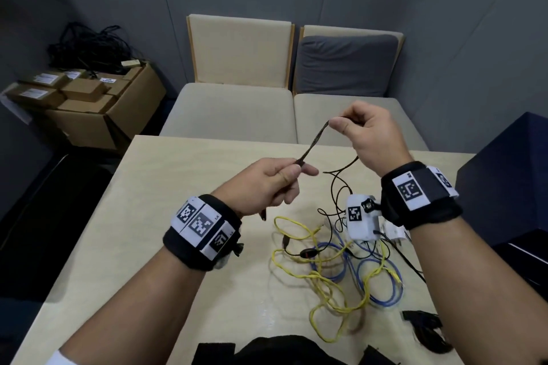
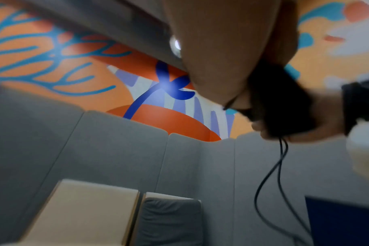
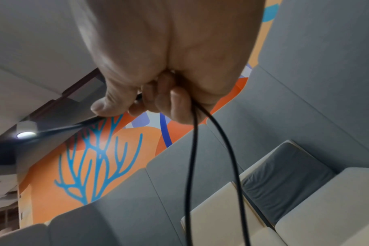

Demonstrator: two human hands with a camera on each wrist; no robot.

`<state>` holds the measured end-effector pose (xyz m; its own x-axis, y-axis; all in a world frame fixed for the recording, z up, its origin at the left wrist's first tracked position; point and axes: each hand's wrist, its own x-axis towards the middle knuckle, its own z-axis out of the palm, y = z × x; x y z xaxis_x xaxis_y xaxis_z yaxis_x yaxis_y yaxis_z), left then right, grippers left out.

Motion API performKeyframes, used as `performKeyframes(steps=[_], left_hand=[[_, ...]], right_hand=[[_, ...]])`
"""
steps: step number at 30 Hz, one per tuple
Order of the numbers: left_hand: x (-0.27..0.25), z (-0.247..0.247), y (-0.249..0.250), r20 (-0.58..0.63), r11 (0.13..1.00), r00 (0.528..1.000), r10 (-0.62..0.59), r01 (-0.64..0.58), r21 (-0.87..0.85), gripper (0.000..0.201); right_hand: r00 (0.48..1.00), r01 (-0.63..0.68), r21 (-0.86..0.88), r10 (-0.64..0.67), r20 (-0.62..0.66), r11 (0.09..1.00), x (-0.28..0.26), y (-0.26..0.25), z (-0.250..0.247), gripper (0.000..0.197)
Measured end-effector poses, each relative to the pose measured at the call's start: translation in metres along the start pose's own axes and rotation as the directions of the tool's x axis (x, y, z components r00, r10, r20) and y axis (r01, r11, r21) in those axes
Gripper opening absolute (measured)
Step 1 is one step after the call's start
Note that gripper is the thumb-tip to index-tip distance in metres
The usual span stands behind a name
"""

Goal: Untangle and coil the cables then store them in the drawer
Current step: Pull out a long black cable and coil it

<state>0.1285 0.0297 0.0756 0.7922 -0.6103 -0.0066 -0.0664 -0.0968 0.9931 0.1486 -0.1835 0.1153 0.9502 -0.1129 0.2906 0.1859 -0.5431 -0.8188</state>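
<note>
Two hands hold one thin black cable point(image 1: 314, 141) up over the table point(image 1: 184, 187), a doubled stretch of it pulled straight between them. From the right hand point(image 1: 367, 133) two strands hang down to the tangle of yellow cable point(image 1: 323, 278) and blue cable point(image 1: 367, 281) lying on the tabletop. The left hand point(image 1: 267, 184) pinches the cable's lower end between thumb and forefinger, other fingers curled in. The right hand's thumb point(image 3: 107, 103) and curled fingers point(image 3: 175, 106) are closed round the upper end.
</note>
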Motion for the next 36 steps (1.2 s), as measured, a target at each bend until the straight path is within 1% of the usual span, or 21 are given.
performKeyframes(steps=[2,3,4,5,7,8,9,10,11,13,15,17,20,22,26,29,31,34,36], left_hand=[[0.000,0.002,0.002,-0.091,0.975,0.995,0.044,-0.063,-0.215,0.029],[0.001,0.002,0.003,-0.122,0.940,0.991,0.051,-0.089,-0.330,0.027],[0.001,0.001,0.003,-0.141,0.887,0.989,0.051,-0.110,-0.449,0.026],[0.001,-0.001,0.005,-0.153,0.812,0.987,0.047,-0.127,-0.569,0.025],[0.000,-0.008,0.010,-0.159,0.618,0.987,0.024,-0.139,-0.773,0.034],[-0.001,-0.012,0.013,-0.153,0.529,0.988,0.022,-0.141,-0.837,0.039],[-0.002,-0.016,0.016,-0.148,0.465,0.989,0.025,-0.143,-0.874,0.042],[-0.003,-0.018,0.018,-0.145,0.430,0.989,0.028,-0.143,-0.891,0.044],[-0.003,-0.020,0.020,-0.142,0.420,0.990,0.023,-0.138,-0.897,0.044],[-0.004,-0.019,0.022,-0.130,0.425,0.991,-0.009,-0.114,-0.898,0.041],[-0.004,-0.016,0.021,-0.135,0.420,0.990,-0.047,-0.104,-0.901,0.038],[-0.004,-0.014,0.020,-0.178,0.423,0.981,-0.072,-0.132,-0.897,0.037],[0.000,-0.018,0.021,-0.278,0.395,0.956,-0.094,-0.221,-0.892,0.032],[0.004,-0.024,0.017,-0.383,0.389,0.912,-0.144,-0.304,-0.870,0.029],[0.010,-0.042,0.005,-0.597,0.372,0.775,-0.207,-0.502,-0.780,0.027],[0.012,-0.051,0.003,-0.714,0.447,0.674,-0.189,-0.589,-0.674,0.035],[0.012,-0.053,0.004,-0.767,0.507,0.621,-0.161,-0.614,-0.604,0.042],[0.013,-0.059,-0.001,-0.817,0.654,0.560,-0.134,-0.570,-0.498,0.050],[0.012,-0.064,-0.008,-0.848,0.778,0.523,-0.087,-0.496,-0.386,0.053]], right_hand=[[1.000,-0.021,0.058,0.022,-0.012,0.998,0.002,0.003,-0.001,0.028],[0.999,-0.030,0.073,0.031,-0.012,0.997,0.003,0.005,-0.001,0.028],[0.999,-0.035,0.083,0.035,-0.003,0.996,0.003,0.006,-0.001,0.029],[0.999,-0.042,0.095,0.040,0.019,0.995,0.002,0.008,0.000,0.028],[0.993,-0.080,0.171,0.064,0.098,0.982,-0.001,0.012,0.003,0.025],[0.986,-0.112,0.241,0.077,0.149,0.964,-0.003,0.015,0.006,0.023],[0.976,-0.150,0.315,0.090,0.196,0.937,-0.005,0.017,0.008,0.023],[0.967,-0.189,0.377,0.106,0.231,0.907,-0.007,0.021,0.010,0.023],[0.960,-0.224,0.418,0.125,0.252,0.880,-0.009,0.024,0.013,0.024],[0.949,-0.274,0.446,0.164,0.269,0.852,-0.012,0.030,0.018,0.026],[0.940,-0.304,0.400,0.204,0.273,0.865,-0.015,0.035,0.024,0.027],[0.929,-0.327,0.302,0.246,0.277,0.895,-0.022,0.041,0.033,0.028],[0.910,-0.350,0.211,0.278,0.306,0.913,-0.039,0.052,0.045,0.031],[0.894,-0.352,0.170,0.277,0.352,0.920,-0.051,0.057,0.051,0.032],[0.847,-0.389,0.156,0.286,0.449,0.908,-0.068,0.059,0.055,0.033],[0.816,-0.409,0.149,0.288,0.501,0.900,-0.076,0.055,0.050,0.031],[0.796,-0.417,0.146,0.282,0.536,0.897,-0.079,0.049,0.045,0.029],[0.759,-0.448,0.162,0.278,0.589,0.879,-0.081,0.041,0.036,0.023],[0.737,-0.483,0.190,0.280,0.615,0.855,-0.082,0.036,0.026,0.019]])
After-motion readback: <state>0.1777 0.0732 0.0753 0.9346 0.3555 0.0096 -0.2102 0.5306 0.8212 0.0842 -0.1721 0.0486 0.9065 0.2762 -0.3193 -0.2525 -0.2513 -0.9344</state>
